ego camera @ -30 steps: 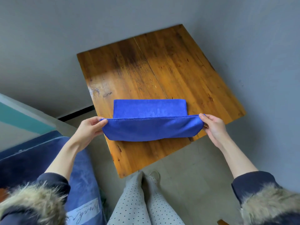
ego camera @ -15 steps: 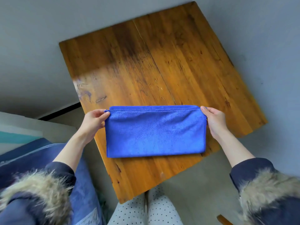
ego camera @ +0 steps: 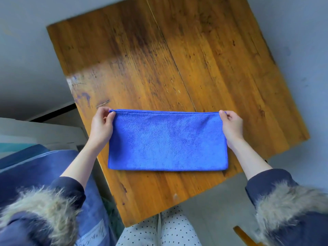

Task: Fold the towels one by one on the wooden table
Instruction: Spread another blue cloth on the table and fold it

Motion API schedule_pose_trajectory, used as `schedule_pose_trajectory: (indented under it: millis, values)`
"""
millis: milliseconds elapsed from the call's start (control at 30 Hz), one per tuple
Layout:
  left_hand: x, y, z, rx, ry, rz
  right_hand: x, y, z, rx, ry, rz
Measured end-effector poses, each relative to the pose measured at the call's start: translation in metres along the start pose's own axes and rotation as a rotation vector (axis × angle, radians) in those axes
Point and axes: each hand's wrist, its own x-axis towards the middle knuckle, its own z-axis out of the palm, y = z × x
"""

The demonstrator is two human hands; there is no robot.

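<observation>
A blue towel [ego camera: 167,140] lies folded in half as a flat rectangle on the near part of the wooden table [ego camera: 177,59]. Its stitched far edge runs straight between my hands. My left hand [ego camera: 102,126] pinches the far left corner of the towel between thumb and fingers. My right hand [ego camera: 231,126] pinches the far right corner the same way. Both wrists lie along the towel's short sides.
A dark blue fabric item [ego camera: 53,174] with a printed label sits low on the left, beside the table. A white ledge [ego camera: 39,130] lies behind it. Grey floor surrounds the table. A wooden piece [ego camera: 245,236] pokes in at the bottom right.
Both hands carried the near edge of the towel away from me and laid it on the far edge, so the towel now lies folded flat. The camera moved closer over the table.
</observation>
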Motion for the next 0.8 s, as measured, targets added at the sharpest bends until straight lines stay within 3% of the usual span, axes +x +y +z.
schedule_pose_trajectory:
  millis: [167,333,433,533,600,667,800]
  values:
    - [0.002,-0.004,0.012,0.147,0.096,0.04,0.006,0.003,0.009,-0.115,0.069,-0.059]
    - [-0.012,-0.001,0.011,0.136,0.184,0.063,-0.007,-0.004,0.004,-0.111,0.195,-0.017]
    - [-0.039,0.001,0.016,0.399,0.24,0.277,-0.035,-0.002,-0.002,-0.249,0.276,-0.321]
    - [-0.078,0.001,0.04,0.633,0.1,0.528,-0.072,0.008,0.015,-0.522,0.134,-0.716]
    - [-0.099,0.0,0.062,0.759,-0.045,0.609,-0.093,0.018,0.037,-0.71,-0.017,-0.88]
    - [-0.105,-0.001,0.08,0.844,-0.128,0.641,-0.102,0.025,0.057,-0.837,-0.122,-0.926]
    - [-0.086,-0.008,0.093,0.897,-0.137,0.672,-0.081,0.029,0.07,-0.92,-0.159,-0.901]
